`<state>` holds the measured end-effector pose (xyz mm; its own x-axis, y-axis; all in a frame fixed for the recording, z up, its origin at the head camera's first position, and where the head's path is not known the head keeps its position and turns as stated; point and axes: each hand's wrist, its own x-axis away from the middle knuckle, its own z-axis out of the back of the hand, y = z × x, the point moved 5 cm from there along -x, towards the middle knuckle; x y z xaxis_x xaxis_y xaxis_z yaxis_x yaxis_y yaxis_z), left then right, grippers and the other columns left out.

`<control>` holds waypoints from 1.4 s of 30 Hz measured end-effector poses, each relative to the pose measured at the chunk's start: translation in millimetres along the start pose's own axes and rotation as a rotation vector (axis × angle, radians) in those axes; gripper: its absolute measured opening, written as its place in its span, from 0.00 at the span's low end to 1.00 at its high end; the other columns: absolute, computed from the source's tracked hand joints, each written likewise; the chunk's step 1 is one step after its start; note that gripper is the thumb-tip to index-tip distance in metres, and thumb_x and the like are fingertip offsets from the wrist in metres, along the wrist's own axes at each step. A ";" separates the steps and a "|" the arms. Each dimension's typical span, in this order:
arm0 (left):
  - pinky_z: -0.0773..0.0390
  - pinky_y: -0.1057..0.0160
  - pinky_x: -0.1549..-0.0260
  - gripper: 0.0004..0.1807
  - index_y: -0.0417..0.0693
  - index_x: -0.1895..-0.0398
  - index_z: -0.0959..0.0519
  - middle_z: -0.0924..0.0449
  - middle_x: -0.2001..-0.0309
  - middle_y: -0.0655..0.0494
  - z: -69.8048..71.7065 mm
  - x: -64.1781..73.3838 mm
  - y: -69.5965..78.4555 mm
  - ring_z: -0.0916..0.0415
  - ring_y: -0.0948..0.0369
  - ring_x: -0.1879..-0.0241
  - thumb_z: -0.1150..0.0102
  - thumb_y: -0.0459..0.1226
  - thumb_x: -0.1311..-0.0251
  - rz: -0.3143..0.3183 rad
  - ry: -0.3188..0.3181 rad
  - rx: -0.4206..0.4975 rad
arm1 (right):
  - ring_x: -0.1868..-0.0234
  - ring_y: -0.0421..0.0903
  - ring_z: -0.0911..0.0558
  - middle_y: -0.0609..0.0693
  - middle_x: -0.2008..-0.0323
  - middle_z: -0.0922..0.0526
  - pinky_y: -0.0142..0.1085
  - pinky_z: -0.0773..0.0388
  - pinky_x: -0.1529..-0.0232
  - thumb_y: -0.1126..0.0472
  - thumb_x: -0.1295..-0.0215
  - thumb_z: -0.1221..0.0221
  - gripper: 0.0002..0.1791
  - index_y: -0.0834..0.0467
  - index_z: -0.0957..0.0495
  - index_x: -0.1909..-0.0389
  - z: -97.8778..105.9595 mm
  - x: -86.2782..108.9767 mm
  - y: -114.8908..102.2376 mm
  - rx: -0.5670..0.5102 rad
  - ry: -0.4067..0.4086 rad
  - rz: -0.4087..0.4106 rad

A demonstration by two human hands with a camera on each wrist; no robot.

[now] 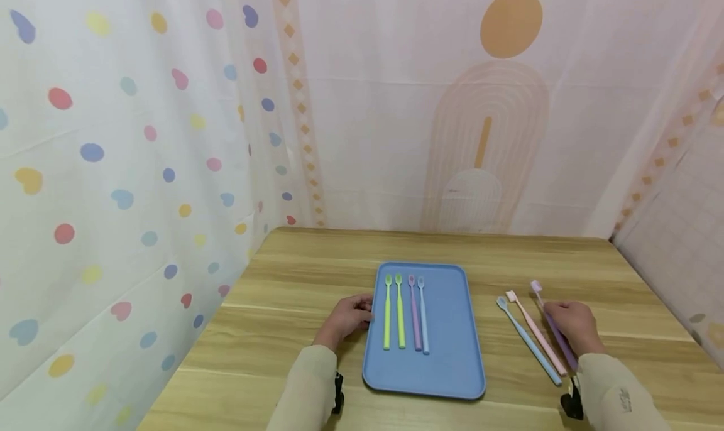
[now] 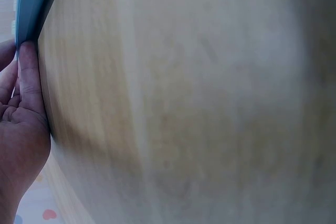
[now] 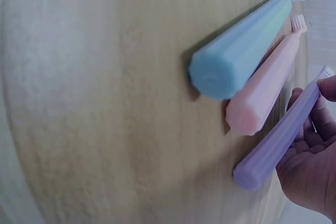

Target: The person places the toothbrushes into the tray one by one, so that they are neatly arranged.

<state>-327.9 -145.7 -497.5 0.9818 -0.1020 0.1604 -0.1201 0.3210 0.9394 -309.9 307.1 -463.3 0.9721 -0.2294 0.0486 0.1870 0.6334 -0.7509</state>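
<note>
My left hand (image 1: 349, 316) is at the left rim of a blue tray (image 1: 452, 381), and in the left wrist view its fingers (image 2: 30, 82) and thumb hold that rim. On the tray lie two yellow-green toothbrushes, a purple one and a light blue toothbrush (image 1: 423, 318), side by side, heads away from me. To the right of the tray, my right hand (image 1: 574, 324) pinches a purple toothbrush (image 3: 278, 142) between thumb and fingers; its handle end appears slightly raised. Beside it on the table rest a pink toothbrush (image 1: 537, 333) and a blue toothbrush (image 1: 528, 342).
Everything stands on a wood-grain table (image 1: 254, 337). A curtain with coloured dots (image 1: 141, 167) hangs at the left, and a pale patterned curtain (image 1: 373, 136) closes off the back. Another light cloth (image 1: 690, 230) hangs along the right side.
</note>
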 end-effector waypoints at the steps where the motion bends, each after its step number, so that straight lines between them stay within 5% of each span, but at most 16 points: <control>1: 0.18 0.58 0.58 0.25 0.34 0.36 0.26 0.25 0.58 0.47 0.0 0.1 0.0 0.26 0.57 0.59 0.41 0.24 0.39 -0.002 0.000 0.001 | 0.71 0.47 0.24 0.62 0.68 0.18 0.35 0.26 0.73 0.55 0.33 0.47 0.22 0.74 0.19 0.64 0.4 -0.1 -0.1 0.002 0.002 -0.003; 23: 0.18 0.58 0.60 0.25 0.34 0.37 0.26 0.25 0.59 0.47 -0.4 -0.8 0.2 0.26 0.58 0.60 0.41 0.23 0.40 -0.008 0.005 -0.002 | 0.62 0.57 0.21 0.70 0.58 0.19 0.35 0.25 0.73 0.55 0.32 0.47 0.26 0.78 0.24 0.50 9.4 -3.2 -3.9 -0.024 0.052 -0.034; 32: 0.18 0.58 0.59 0.26 0.35 0.36 0.26 0.26 0.58 0.47 -0.6 -0.3 -2.2 0.26 0.57 0.60 0.41 0.24 0.40 -0.001 0.006 -0.008 | 0.57 0.60 0.20 0.70 0.56 0.18 0.33 0.25 0.71 0.58 0.31 0.47 0.24 0.77 0.23 0.48 10.2 -0.4 -17.6 -0.040 0.091 0.014; 42: 0.18 0.58 0.60 0.26 0.33 0.36 0.27 0.25 0.59 0.47 -0.6 -0.4 -1.2 0.26 0.58 0.60 0.41 0.24 0.40 -0.018 0.003 -0.007 | 0.60 0.53 0.19 0.69 0.53 0.18 0.30 0.25 0.71 0.58 0.32 0.45 0.24 0.75 0.23 0.47 6.0 -4.0 -30.0 -0.083 0.093 0.006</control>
<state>-328.1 -145.4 -498.8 0.9842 -0.1051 0.1427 -0.1015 0.3259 0.9399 -318.6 293.4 -437.0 0.9552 -0.2955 -0.0145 0.1648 0.5722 -0.8034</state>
